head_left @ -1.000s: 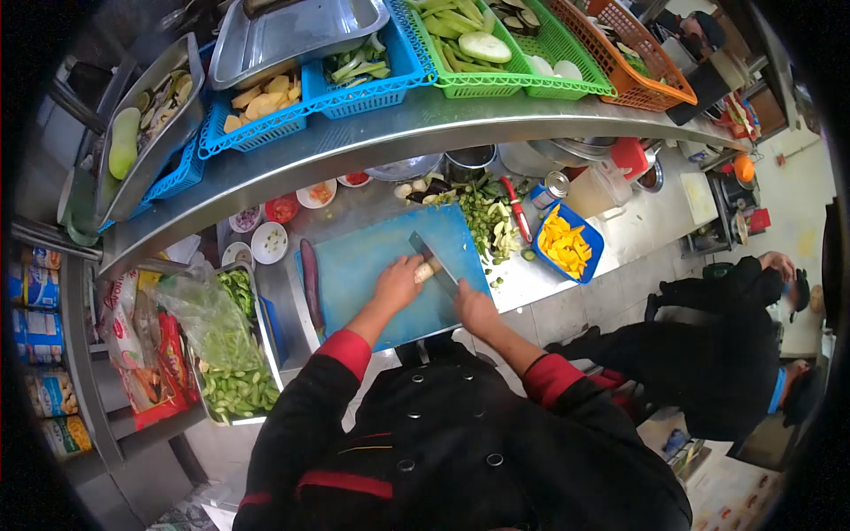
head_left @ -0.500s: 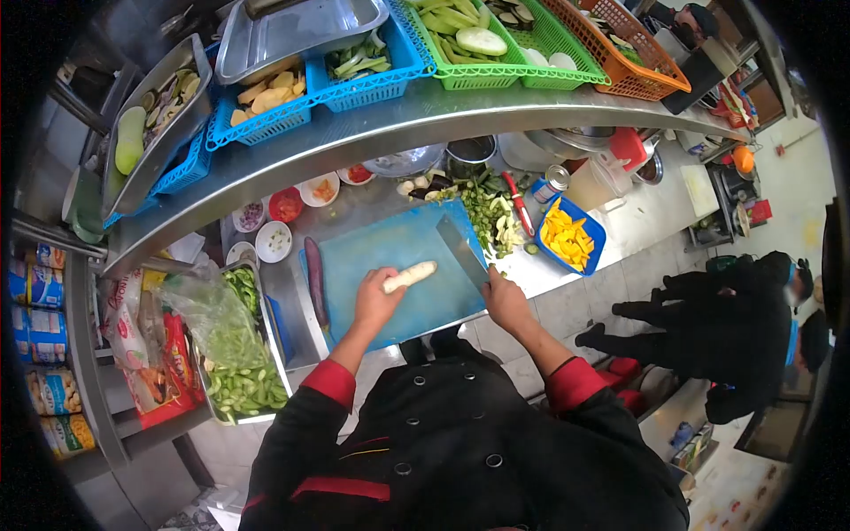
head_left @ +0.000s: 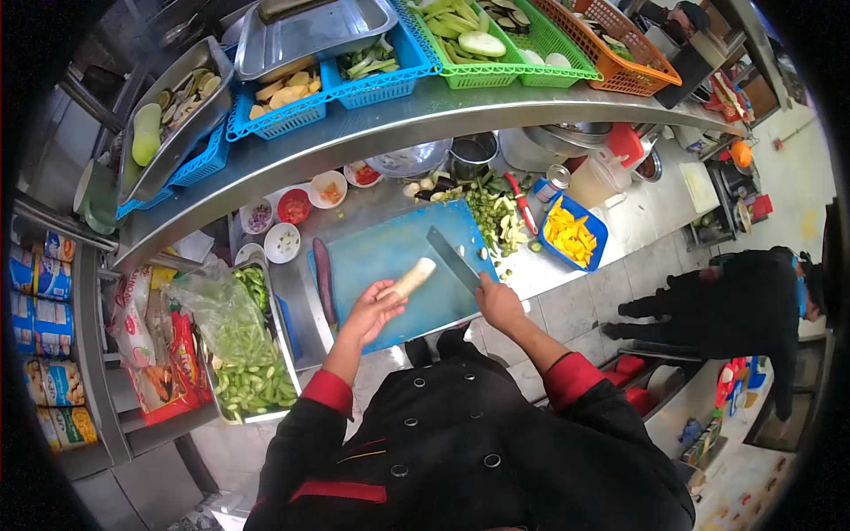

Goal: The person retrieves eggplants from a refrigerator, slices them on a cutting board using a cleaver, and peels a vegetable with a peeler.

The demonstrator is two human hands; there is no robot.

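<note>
My left hand (head_left: pixel 373 310) grips the near end of a pale, peeled root vegetable (head_left: pixel 413 277) above the blue cutting board (head_left: pixel 363 250). The vegetable's far end has a white cut face. My right hand (head_left: pixel 499 302) is closed round the handle of a knife (head_left: pixel 453 261), whose broad blade points up and left over the board, right of the vegetable and apart from it. A long purple eggplant (head_left: pixel 324 280) lies along the board's left edge. Chopped green pieces (head_left: pixel 496 219) are heaped at its right edge.
A blue basket of yellow pieces (head_left: pixel 575 233) is right of the board. Small bowls (head_left: pixel 282 242) stand at the back left, a tray of cut greens (head_left: pixel 255 385) at the left. A steel shelf (head_left: pixel 372 133) with baskets crosses above. Another person (head_left: pixel 748 301) stands at the right.
From cutting at the vegetable, the knife has moved right, away from it. My left hand has drawn the vegetable left and tilted it up. The people at the right have shifted.
</note>
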